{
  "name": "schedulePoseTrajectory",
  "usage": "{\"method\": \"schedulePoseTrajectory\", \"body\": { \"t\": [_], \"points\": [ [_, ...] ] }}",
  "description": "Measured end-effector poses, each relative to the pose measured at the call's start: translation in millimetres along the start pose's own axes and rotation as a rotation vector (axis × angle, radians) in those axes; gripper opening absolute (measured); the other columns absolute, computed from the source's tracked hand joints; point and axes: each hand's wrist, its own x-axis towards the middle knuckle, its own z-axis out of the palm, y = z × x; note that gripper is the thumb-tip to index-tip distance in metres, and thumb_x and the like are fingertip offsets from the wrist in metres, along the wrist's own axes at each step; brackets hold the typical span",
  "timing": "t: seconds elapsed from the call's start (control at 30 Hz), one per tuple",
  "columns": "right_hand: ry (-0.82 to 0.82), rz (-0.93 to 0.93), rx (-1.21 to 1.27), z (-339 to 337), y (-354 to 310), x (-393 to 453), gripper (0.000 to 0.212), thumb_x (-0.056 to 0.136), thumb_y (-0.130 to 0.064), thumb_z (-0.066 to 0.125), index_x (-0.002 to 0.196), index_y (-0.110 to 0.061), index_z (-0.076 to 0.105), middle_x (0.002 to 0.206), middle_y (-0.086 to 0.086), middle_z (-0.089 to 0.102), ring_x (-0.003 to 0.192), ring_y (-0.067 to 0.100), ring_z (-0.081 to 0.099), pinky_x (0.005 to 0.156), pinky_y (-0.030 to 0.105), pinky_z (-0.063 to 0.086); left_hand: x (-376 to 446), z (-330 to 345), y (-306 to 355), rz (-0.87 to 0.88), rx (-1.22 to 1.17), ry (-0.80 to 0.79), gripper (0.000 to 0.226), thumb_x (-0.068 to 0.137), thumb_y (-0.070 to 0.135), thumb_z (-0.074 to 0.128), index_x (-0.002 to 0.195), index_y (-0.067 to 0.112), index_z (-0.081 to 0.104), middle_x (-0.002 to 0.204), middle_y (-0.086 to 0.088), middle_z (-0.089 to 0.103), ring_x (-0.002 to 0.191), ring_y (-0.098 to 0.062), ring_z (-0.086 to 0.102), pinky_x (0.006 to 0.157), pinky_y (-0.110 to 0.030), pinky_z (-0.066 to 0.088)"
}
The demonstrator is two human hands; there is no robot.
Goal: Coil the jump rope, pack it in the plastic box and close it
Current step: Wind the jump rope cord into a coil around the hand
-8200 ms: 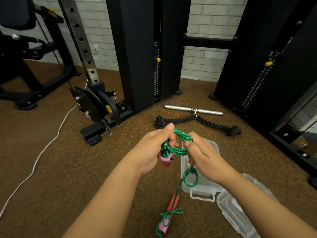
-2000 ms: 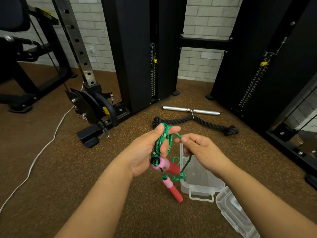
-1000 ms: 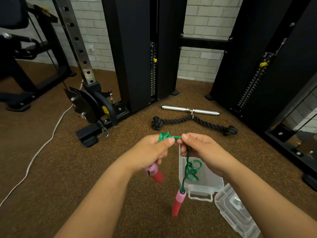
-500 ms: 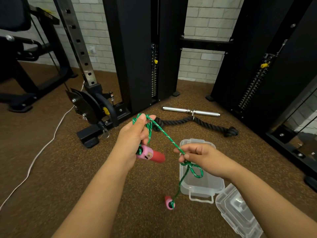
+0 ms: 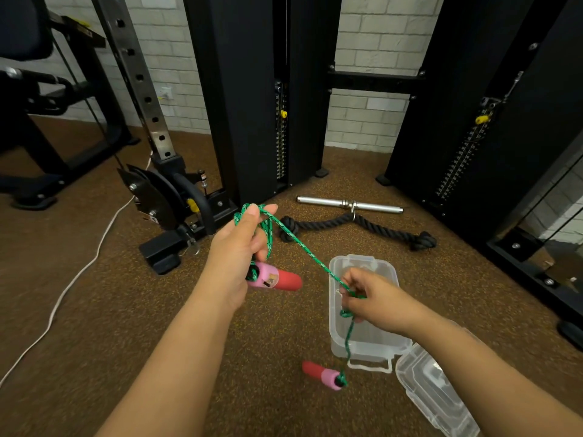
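Even, moderately bright indoor light, soft shadows only. Wide-angle bend: black uprights [image 5: 246,89] lean outward toward frame edges. Brick wall [image 5: 372,42] at top center brightest, slightly washed. Mild glare on chrome bar [image 5: 328,202] and clear lid [image 5: 435,395] at lower right. Forearms at bottom soft. Center sharp.

Green speckled jump rope [image 5: 303,250] with pink-and-red handles [image 5: 273,280]; clear plastic box [image 5: 362,339]; brown flecked floor [image 5: 94,310]; black rope attachment [image 5: 372,223].
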Motion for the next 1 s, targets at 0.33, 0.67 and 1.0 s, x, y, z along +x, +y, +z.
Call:
{"method": "schedulePoseTrajectory", "body": {
  "t": [0.33,0.67,1.0],
  "points": [
    [0.077,0.219,0.127,-6,20,8,0.052,0.089,0.009,0.040,0.121,-0.028,0.059,0.131,0.008,0.059,0.108,0.036,0.061,0.066,0.027,0.046,-1,6,-3,-0.019,0.041,-0.067,0.037,0.097,0.042,0.044,0.110,0.017,0.069,0.053,0.006,0.029,0.052,-0.009,0.030,0.052,-0.019,0.033],
    [0.103,-0.150,0.260,13,-17,7,0.045,0.093,-0.029,0.055,0.135,-0.040,0.044,0.142,-0.014,0.048,0.133,0.008,0.042,0.112,0.036,0.034,-13,24,-6,-0.124,0.237,-0.274,0.051,0.099,0.042,0.039,0.062,0.030,0.071,0.054,0.002,0.034,0.050,-0.011,0.038,0.063,-0.028,0.034],
    [0.378,-0.199,0.542,-14,-29,3,0.024,0.098,-0.022,0.045,0.092,-0.020,0.068,0.061,-0.003,0.054,0.060,0.009,0.057,0.066,0.024,0.053,-12,18,-8,-0.218,0.274,-0.342,0.053,0.098,0.049,0.034,0.079,0.011,0.066,0.046,0.005,0.037,0.046,-0.013,0.039,0.054,-0.027,0.036]
  ]
}}
